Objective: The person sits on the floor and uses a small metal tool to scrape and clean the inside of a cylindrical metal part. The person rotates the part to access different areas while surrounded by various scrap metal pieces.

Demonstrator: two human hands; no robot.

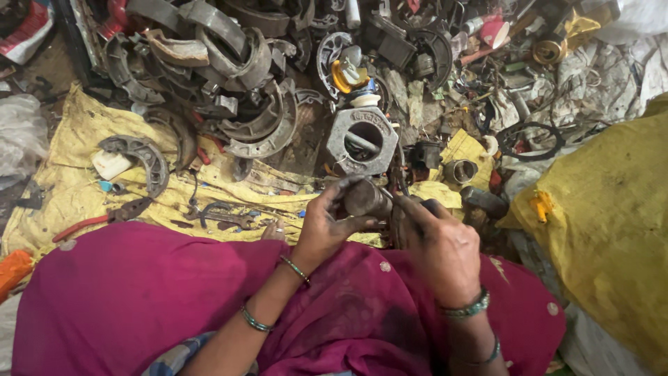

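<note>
1. Two hands meet low in the middle: the left hand (325,221) wraps a dull grey metal cylinder (363,198), fingers curled round it, and the right hand (440,244) pinches a thin metal tool (394,197) against the cylinder's end.
2. Landmark is the octagonal grey housing (362,141) with a round bore, sitting just above the cylinder.
3. Packages now: far left of the housing, top corner, a red and white wrapper (24,31); below that, a crumpled clear plastic bag (17,136).
4. Right of the housing, a big yellow woven sack (605,223) bulges up, with a small yellow plastic piece (542,205) lying on it.
5. Left of the housing, curved grey brake shoes (243,83) are heaped together; one lone shoe (142,157) lies further left beside a small white block (110,164).
6. Lower left of the housing, red-handled pliers (104,217) and a spanner (224,217) lie flat.
7. Just right of the housing, a short metal ring (460,170); further right, a black rubber loop (529,141).
8. All of it rests on a yellow sack cloth (69,188) spread over a dirty floor (42,69); magenta fabric (139,299) covers the lap below.
</note>
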